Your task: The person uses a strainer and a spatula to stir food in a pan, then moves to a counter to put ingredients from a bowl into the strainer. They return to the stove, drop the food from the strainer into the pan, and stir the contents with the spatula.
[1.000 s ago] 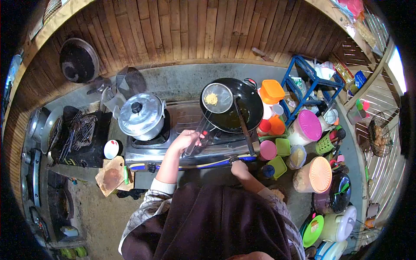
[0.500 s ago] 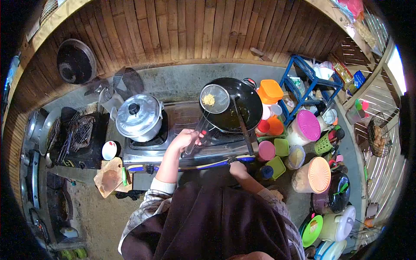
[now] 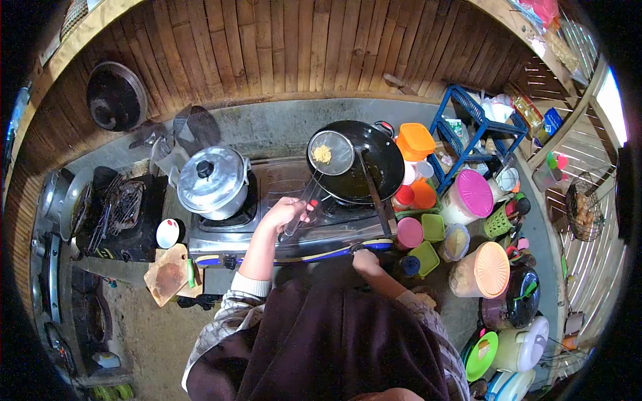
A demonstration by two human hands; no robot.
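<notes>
My left hand [image 3: 287, 213] is closed round the handle of a strainer [image 3: 342, 153], whose mesh bowl lies over the left part of a black wok [image 3: 390, 160]. Small yellowish pieces [image 3: 322, 154] rest in the mesh. On the stove's front edge, my right hand [image 3: 366, 261] is closed at the right stove knob [image 3: 359, 247]. A dark-handled spatula [image 3: 374, 194] leans in the wok, its handle pointing down toward that knob. Some dark oily liquid shows at the wok's bottom.
A lidded silver pot [image 3: 212, 182] stands on the stove's left burner. Left of it are a bowl [image 3: 168, 232] and a cutting board [image 3: 167, 274] with a green-handled knife [image 3: 190, 273]. Many containers, one with a pink lid [image 3: 475, 194], and a blue rack [image 3: 468, 134] fill the right side.
</notes>
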